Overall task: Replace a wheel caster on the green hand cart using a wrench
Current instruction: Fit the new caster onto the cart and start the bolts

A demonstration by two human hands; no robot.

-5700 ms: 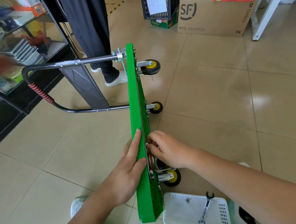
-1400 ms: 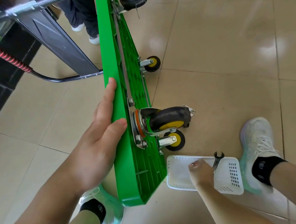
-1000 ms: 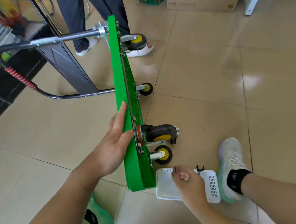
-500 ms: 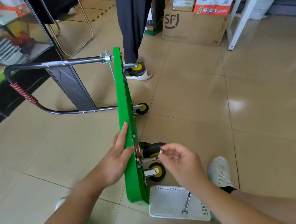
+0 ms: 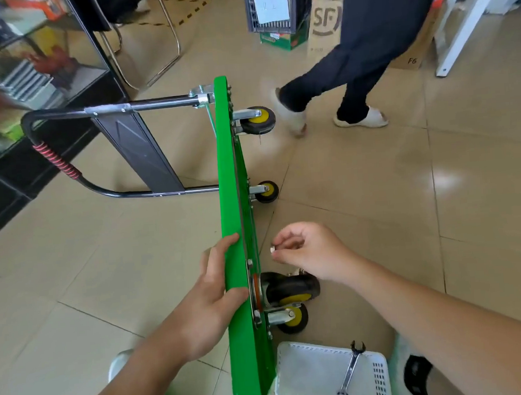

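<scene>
The green hand cart (image 5: 230, 199) stands on its long edge on the floor, wheels facing right. My left hand (image 5: 216, 296) holds the deck's upper edge, thumb wrapped over it. My right hand (image 5: 306, 252) pinches a small silver nut (image 5: 272, 249) just right of the deck, above the large black-and-yellow caster (image 5: 290, 289). A smaller caster (image 5: 290, 317) sits below that one. The wrench (image 5: 351, 368) lies in the white basket (image 5: 299, 376) on the floor.
Two more casters (image 5: 258, 120) (image 5: 266, 191) are at the cart's far end. Its black handle (image 5: 65, 155) sticks out left toward a glass cabinet (image 5: 28, 68). A person in dark trousers (image 5: 362, 42) walks past beyond the cart. A cardboard box (image 5: 324, 23) and a crate (image 5: 270, 8) stand behind.
My right hand went down to the basket, came up with a small nut and now holds it higher beside the deck. The person behind has stepped to the right.
</scene>
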